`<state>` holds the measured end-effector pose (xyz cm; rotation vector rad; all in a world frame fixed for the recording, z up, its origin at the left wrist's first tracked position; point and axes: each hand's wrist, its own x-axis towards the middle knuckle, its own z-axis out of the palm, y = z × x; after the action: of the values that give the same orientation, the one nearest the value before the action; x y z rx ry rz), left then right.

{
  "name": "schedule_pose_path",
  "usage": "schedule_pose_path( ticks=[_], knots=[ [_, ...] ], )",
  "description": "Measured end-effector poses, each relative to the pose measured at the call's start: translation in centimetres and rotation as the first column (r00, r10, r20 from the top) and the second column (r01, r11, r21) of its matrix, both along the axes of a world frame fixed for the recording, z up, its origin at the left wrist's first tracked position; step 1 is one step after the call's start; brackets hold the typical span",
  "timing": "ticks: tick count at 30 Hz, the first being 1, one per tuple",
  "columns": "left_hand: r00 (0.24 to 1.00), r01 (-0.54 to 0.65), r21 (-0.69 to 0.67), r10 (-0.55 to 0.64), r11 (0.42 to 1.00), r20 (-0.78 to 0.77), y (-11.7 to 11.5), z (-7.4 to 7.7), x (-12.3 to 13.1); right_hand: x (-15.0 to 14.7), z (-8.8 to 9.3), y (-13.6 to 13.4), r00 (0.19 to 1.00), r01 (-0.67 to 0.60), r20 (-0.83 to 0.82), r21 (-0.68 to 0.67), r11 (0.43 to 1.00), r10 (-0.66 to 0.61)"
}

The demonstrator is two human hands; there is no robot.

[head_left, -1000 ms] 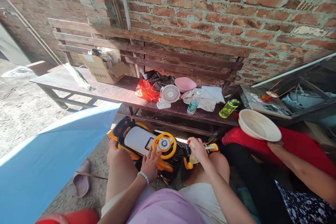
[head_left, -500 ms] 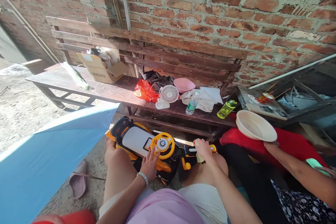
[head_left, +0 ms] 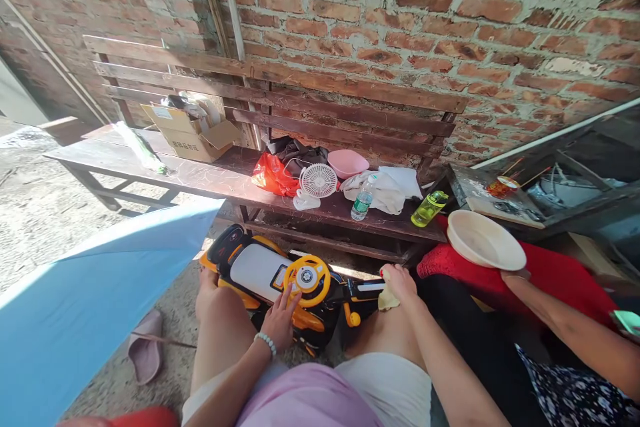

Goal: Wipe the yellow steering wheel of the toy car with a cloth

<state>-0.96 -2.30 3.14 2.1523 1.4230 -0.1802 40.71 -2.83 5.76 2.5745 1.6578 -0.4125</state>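
Note:
A black, orange and white ride-on toy car (head_left: 260, 270) lies on the ground between my knees. My left hand (head_left: 278, 320) rests on it just below the yellow steering wheel (head_left: 307, 278), fingers spread and touching the wheel's rim. My right hand (head_left: 397, 281) is closed on a small pale yellow cloth (head_left: 386, 297) pressed against the car's right end, over my right knee.
A dark wooden bench (head_left: 210, 177) along the brick wall carries a cardboard box (head_left: 187, 133), red bag (head_left: 273, 175), small white fan (head_left: 315, 183), pink bowl (head_left: 347, 163), water bottle (head_left: 363, 198) and green bottle (head_left: 429, 208). Another person at right holds a cream bowl (head_left: 484, 241). A blue umbrella (head_left: 85, 307) covers the left.
My right hand with the cloth has slid rightward along the toy car's end. My left hand stays by the steering wheel. The view has shifted slightly.

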Motion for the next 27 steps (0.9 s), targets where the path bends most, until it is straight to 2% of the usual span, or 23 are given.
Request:
schedule_pose_path(
  ticks=[2, 4, 7, 9, 11, 12, 14, 15, 16, 20, 22, 24, 27],
  knots=[
    [1.000, -0.003, 0.000, 0.003, 1.000, 0.002, 0.0, 0.0, 0.1, 1.5, 0.0, -0.2, 0.993, 0.108, 0.048, -0.016, 0.994, -0.108],
    [1.000, -0.014, 0.002, 0.014, 1.000, 0.016, 0.0, -0.1, 0.2, 1.3, -0.2, -0.1, 0.986, 0.150, 0.070, -0.010, 0.989, -0.149],
    [0.999, -0.027, -0.005, 0.027, 1.000, 0.046, 0.0, 0.0, 0.4, -2.2, -1.2, 0.1, 0.989, 0.145, 0.008, 0.083, 0.986, -0.146],
    [0.998, -0.026, -0.021, 0.027, 0.999, 0.057, 0.0, 0.1, 0.4, -5.7, -2.4, 0.0, 0.983, 0.129, -0.154, 0.224, 0.966, -0.096],
    [0.997, -0.028, -0.029, 0.030, 0.999, 0.066, 0.0, 0.1, 0.4, -8.9, -3.9, -0.4, 0.931, 0.159, -0.364, 0.378, 0.912, -0.011],
    [0.997, -0.031, -0.032, 0.033, 0.999, 0.073, 0.0, 0.1, 0.3, -10.1, -4.6, -0.8, 0.903, 0.203, -0.429, 0.462, 0.863, 0.018],
    [0.994, -0.034, -0.045, 0.039, 0.998, 0.102, 0.1, 0.0, 0.2, -11.4, -5.8, -1.8, 0.865, 0.309, -0.502, 0.568, 0.763, 0.023],
    [0.992, -0.035, -0.055, 0.041, 0.998, 0.119, 0.1, 0.0, 0.2, -11.4, -6.1, -2.4, 0.860, 0.331, -0.510, 0.579, 0.745, 0.014],
    [0.990, -0.034, -0.067, 0.043, 0.997, 0.137, 0.0, 0.1, 0.1, -11.2, -6.3, -2.9, 0.868, 0.332, -0.497, 0.575, 0.748, -0.003],
    [0.985, -0.039, -0.094, 0.055, 0.995, 0.166, -0.1, 0.5, 0.1, -8.7, -5.8, -3.8, 0.947, 0.247, -0.301, 0.453, 0.856, -0.114],
    [0.986, -0.040, -0.089, 0.054, 0.995, 0.156, -0.1, 0.8, 0.1, -7.6, -5.3, -3.4, 0.959, 0.250, -0.227, 0.388, 0.887, -0.171],
    [0.989, -0.035, -0.078, 0.046, 0.996, 0.143, -0.1, 0.9, 0.1, -6.7, -4.7, -2.6, 0.960, 0.256, -0.202, 0.353, 0.900, -0.194],
    [0.990, -0.030, -0.074, 0.040, 0.997, 0.135, -0.1, 0.9, 0.2, -6.0, -3.3, -0.5, 0.960, 0.251, -0.216, 0.373, 0.893, -0.179]
  ],
)
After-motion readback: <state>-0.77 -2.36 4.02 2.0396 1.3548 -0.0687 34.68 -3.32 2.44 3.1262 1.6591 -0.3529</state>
